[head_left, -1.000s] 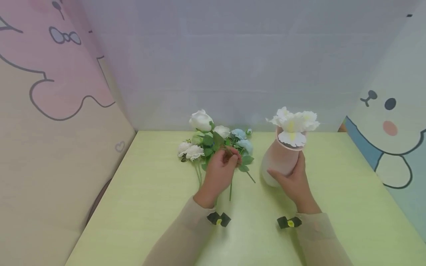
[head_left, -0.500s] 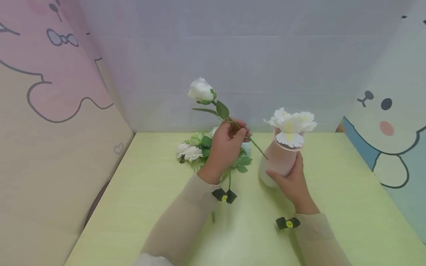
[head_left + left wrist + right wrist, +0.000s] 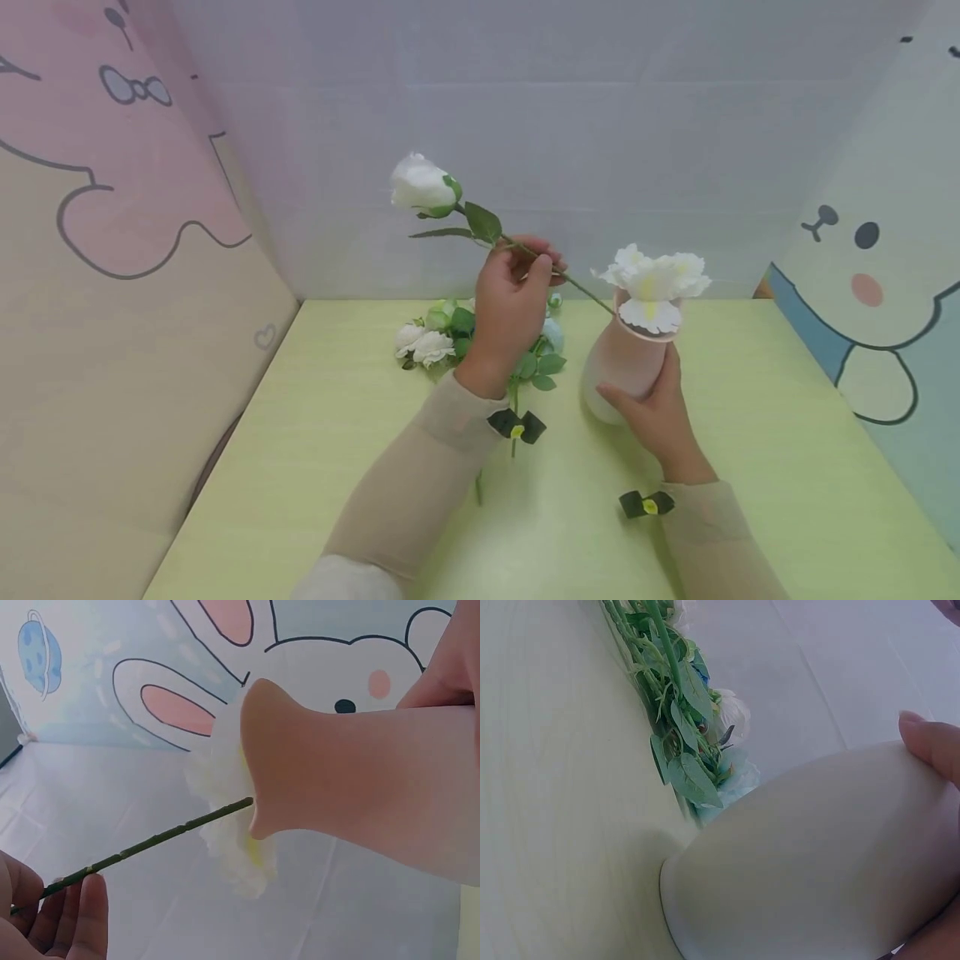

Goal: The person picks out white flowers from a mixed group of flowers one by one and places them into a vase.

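- We see the left hand [image 3: 513, 304] pinching the rose [image 3: 483, 221] by its stem [image 3: 155, 840], thumb against fingers, the bloom [image 3: 423, 187] up between ten and eleven o'clock from it.
- The stem's free end points to four o'clock and reaches the vase [image 3: 622, 367] at its rim's nine o'clock side; we cannot tell whether they touch.
- The right hand [image 3: 656, 417] grips the vase from four o'clock, thumb and fingers round its side.
- We see a white flower [image 3: 651, 287] in the vase's mouth, petals over the rim.
- At eight o'clock from the left hand, more flowers [image 3: 431, 345] lie on the table [image 3: 787, 450], partly behind its wrist.
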`<action>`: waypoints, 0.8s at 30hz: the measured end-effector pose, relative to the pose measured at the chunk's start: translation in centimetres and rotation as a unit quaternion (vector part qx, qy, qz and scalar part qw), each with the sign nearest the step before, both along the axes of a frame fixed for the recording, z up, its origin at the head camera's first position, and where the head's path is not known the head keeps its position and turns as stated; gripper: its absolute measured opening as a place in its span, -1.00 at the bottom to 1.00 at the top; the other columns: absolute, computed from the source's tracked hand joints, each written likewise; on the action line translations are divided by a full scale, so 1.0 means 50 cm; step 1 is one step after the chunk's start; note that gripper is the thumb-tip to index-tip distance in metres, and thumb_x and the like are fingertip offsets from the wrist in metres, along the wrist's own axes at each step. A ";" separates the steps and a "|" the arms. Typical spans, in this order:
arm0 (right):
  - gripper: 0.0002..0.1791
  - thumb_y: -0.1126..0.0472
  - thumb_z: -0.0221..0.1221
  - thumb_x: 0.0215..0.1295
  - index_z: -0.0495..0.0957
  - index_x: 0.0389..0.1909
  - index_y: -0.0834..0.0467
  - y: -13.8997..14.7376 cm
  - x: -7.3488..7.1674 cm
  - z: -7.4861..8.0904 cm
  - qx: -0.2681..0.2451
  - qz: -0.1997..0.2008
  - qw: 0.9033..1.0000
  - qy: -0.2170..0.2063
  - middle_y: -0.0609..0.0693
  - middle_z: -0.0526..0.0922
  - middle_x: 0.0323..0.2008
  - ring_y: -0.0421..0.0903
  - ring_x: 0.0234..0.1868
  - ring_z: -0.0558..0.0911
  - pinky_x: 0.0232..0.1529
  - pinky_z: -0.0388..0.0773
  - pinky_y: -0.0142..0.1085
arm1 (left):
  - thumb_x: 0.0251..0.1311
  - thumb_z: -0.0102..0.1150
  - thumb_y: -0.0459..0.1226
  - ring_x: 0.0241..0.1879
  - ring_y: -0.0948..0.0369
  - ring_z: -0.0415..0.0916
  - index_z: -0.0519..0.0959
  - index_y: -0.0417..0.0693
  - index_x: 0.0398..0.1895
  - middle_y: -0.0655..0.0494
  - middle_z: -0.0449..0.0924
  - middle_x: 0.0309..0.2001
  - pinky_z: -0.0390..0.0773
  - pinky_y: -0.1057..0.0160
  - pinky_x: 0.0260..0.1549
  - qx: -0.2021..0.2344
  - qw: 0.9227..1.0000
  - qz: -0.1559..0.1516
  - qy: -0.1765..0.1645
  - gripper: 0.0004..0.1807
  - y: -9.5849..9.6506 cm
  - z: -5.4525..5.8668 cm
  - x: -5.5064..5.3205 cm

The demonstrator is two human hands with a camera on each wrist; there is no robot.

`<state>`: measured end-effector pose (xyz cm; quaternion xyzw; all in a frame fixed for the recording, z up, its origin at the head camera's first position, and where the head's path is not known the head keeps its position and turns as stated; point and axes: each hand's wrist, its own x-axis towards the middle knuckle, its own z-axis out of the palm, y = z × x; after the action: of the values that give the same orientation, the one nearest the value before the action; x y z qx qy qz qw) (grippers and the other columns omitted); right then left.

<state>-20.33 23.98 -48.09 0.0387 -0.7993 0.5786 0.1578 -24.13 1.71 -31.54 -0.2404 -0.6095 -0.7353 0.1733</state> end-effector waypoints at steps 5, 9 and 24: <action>0.32 0.26 0.56 0.06 -0.18 0.64 -0.23 0.001 0.001 0.001 -0.005 0.002 1.000 0.001 0.09 0.21 0.42 0.13 0.35 0.31 0.34 0.20 0.20 | 0.49 -0.01 -0.51 -0.13 -0.07 0.65 0.43 -0.49 0.01 -0.19 0.55 -0.14 0.70 0.08 -0.07 0.025 1.000 0.006 0.013 -0.84 0.009 -0.011 -0.003; 0.32 0.26 0.56 0.06 -0.18 0.64 -0.23 0.002 0.002 0.002 -0.005 0.000 1.000 0.003 0.08 0.22 0.42 0.12 0.34 0.31 0.33 0.20 0.18 | 0.48 0.00 -0.51 -0.12 -0.04 0.64 0.43 -0.45 0.00 -0.20 0.54 -0.13 0.70 0.09 -0.06 0.020 1.000 -0.004 0.002 -0.86 0.018 -0.014 -0.003; 0.28 0.29 0.56 0.06 -0.12 0.63 -0.18 0.000 0.000 0.001 -0.007 0.002 1.000 0.013 0.05 0.26 0.38 0.04 0.29 0.34 0.31 0.24 0.13 | 0.52 -0.09 -0.50 -0.10 0.09 0.62 0.46 -0.34 -0.01 -0.14 0.56 -0.13 0.68 0.17 -0.03 -0.028 0.999 -0.024 -0.020 -0.87 0.056 -0.039 -0.007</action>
<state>-20.31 24.00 -48.06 0.0471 -0.7927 0.5842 0.1676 -24.49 4.54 -33.49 -0.2452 -0.6275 -0.7262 0.1368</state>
